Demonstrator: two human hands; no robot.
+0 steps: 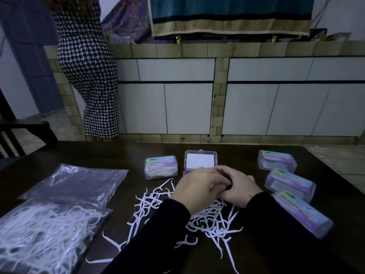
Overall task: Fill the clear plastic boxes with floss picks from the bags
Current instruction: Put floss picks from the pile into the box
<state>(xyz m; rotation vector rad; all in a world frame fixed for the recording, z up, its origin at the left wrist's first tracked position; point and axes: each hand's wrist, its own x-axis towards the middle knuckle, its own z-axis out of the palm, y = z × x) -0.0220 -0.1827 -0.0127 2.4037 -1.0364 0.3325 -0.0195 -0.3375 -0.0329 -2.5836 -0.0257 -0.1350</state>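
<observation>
- Dark desk point(276, 155) carried everything; dim light, wide-angle view.
- Open clear box point(200, 160) sat far centre, lid tipped up and back, white panel showing in the lid. Its base was mostly hidden behind the hands, contents not visible.
- Closed box point(161, 169) just left of the open one: labelled lid, packed with white floss picks.
- Three more closed boxes in a row on the right, running far to near: far box point(276, 162), middle box point(289, 182), near box point(302, 213). All had coloured labels on top; contents hard to read, near one blurred.
- Loose floss picks point(209, 218) lay in a scattered pile on the desk, centre-near, under and around the forearms.
- Full bag point(45, 234) at near left, clear plastic, stuffed with white picks, lying flat.
- Flat clear bags point(77, 183) stacked behind it, far left; looked empty, lower ones not checkable.
- Left hand point(199, 185) and right hand point(240, 186) were together just near of the open box, touching, fingers curled inward around something between them. Could not tell what they held, or how tight the grip was.
- Both arms in black sleeves point(276, 224).
- Another person in a houndstooth dress point(88, 76) stood at the tiled counter point(217, 50) beyond the desk, far left.
</observation>
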